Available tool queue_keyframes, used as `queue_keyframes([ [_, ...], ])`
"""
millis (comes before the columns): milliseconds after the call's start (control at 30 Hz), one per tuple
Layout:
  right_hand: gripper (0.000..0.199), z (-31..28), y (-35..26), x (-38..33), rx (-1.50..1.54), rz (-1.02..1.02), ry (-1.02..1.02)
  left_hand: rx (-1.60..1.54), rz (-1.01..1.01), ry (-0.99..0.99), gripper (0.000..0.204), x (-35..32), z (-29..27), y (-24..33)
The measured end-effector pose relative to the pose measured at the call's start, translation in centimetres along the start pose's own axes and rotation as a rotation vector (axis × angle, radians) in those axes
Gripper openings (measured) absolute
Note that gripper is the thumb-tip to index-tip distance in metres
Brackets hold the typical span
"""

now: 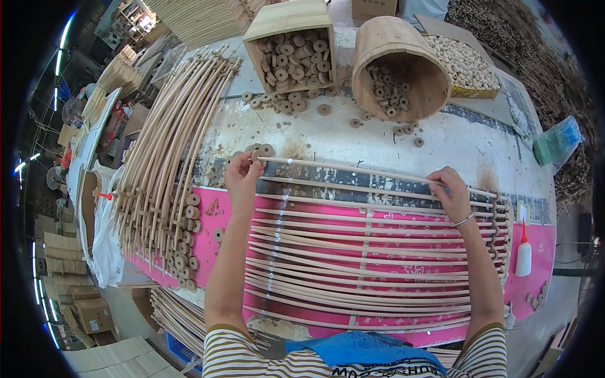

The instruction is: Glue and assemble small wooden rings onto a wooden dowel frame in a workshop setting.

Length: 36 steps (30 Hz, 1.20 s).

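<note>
Beyond the held rod (346,168), tabletop (378,143) apparently leaves room.

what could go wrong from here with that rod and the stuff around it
The long rod might slip from the right hand and knock the neighbouring rods out of line. The wooden tub, lying on its side, could roll if bumped and spill the small discs inside.

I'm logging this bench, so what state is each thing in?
Left hand: pinching the top rod's left end
Right hand: holding that rod farther right
Wooden box: tipped, open, discs inside
Wooden bucket: tipped, open, partly filled
Bead tray: open, full
White bottle: nozzle on
</note>
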State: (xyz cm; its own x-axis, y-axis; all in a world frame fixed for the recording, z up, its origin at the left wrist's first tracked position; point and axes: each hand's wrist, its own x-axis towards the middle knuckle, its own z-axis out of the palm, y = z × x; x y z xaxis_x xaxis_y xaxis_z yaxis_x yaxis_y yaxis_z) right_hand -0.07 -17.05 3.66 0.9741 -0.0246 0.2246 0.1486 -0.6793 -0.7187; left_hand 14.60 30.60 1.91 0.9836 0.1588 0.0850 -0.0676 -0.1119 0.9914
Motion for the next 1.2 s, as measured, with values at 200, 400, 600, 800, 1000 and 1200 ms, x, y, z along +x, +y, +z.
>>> queue_keyframes([
  [200, 0.016, -0.4, -0.5, 0.1, -0.026, -0.009, -0.004, -0.019, 0.038, 0.028, 0.021, -0.3, 0.3, 0.0],
  [400, 0.018, -0.1, -1.5, 0.8, -0.026, -0.081, -0.003, 0.248, 0.092, 0.005, 0.027, -1.0, 1.2, 0.1],
  [600, 0.022, 0.3, -2.3, 0.9, -0.011, -0.078, 0.033, 0.466, 0.276, -0.098, 0.038, -2.4, 2.7, 1.7],
  [800, 0.016, -0.1, -1.5, 0.8, -0.050, -0.079, 0.062, 0.594, 0.288, -0.203, 0.041, -2.2, 3.3, 2.9],
  [1000, 0.013, 1.1, 1.9, 1.4, -0.253, -0.201, 0.092, 0.720, 0.592, -0.247, 0.044, 0.2, 1.9, 0.5],
  [1200, 0.017, 0.3, 1.1, 1.5, -0.175, 0.029, -0.021, 0.743, 0.612, -0.299, 0.044, 0.3, 2.5, 1.7],
])
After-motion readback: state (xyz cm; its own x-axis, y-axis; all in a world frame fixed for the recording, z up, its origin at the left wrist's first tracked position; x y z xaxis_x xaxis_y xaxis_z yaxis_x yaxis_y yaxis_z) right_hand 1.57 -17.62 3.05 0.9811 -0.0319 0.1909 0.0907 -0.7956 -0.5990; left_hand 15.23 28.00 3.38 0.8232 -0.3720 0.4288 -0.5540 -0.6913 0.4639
